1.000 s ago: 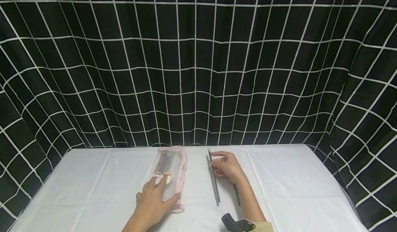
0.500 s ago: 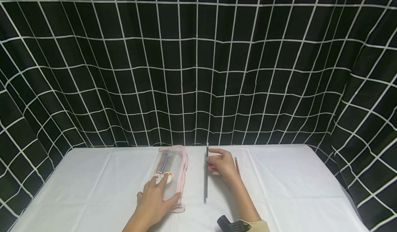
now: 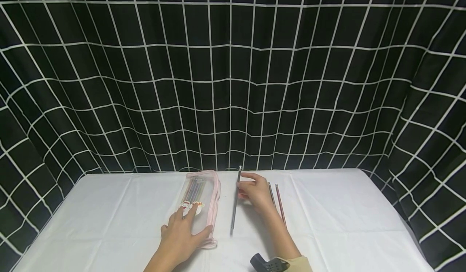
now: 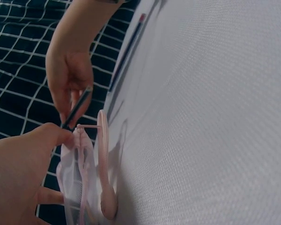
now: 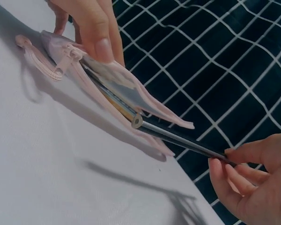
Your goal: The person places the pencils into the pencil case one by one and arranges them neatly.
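A transparent pencil case (image 3: 215,191) with pink zipped edges lies left of centre, with several pencils (image 3: 194,190) inside. My left hand (image 3: 180,233) rests on it, fingers spread over the top and thumb near the zip. In the right wrist view, the case's zip (image 5: 75,54) is undone and its mouth gapes under the left thumb. My right hand (image 3: 255,193) pinches a dark pencil (image 3: 234,209) between thumb and fingers, just right of the case. That pencil's blunt end appears close to the gaping mouth; whether it touches is unclear.
A dark pencil (image 3: 272,194) and a red pencil (image 3: 280,204) lie on the white tablecloth (image 3: 338,223), partly hidden by the right forearm. Behind the table's far edge hangs a black curtain (image 3: 233,90) with a white grid.
My right hand has moved left toward the case with the pencil, whose lower end has swung left. The two pencils behind that arm show more. My left hand stays put.
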Available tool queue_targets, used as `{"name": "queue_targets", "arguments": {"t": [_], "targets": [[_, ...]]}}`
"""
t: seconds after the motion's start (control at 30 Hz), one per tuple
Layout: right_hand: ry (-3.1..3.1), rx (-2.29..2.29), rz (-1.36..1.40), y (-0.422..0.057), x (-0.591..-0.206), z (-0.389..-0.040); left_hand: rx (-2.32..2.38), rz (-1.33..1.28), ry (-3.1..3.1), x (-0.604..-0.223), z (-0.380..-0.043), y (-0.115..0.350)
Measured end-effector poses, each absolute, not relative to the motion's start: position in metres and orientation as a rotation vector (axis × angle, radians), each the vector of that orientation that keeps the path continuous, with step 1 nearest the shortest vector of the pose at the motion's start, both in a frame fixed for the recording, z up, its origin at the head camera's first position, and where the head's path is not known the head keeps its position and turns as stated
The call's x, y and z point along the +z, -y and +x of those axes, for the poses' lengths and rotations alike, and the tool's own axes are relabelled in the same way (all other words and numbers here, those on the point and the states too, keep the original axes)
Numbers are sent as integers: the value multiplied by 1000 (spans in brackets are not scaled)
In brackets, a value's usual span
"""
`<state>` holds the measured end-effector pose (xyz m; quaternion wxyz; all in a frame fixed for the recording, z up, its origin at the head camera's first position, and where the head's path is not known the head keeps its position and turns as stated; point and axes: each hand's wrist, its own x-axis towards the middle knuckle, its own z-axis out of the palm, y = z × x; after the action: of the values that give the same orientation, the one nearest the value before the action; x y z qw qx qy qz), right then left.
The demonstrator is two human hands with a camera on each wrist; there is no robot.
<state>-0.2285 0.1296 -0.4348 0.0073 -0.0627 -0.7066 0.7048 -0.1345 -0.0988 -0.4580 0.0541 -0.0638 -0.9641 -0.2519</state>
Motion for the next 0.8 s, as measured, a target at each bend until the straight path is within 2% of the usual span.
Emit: {"name": "queue_targets", "arguments": {"t": [0.8], "targets": [[2162,2242,-155,-106,-441,-230,-781,-184,2951,-458,-137,101]]}}
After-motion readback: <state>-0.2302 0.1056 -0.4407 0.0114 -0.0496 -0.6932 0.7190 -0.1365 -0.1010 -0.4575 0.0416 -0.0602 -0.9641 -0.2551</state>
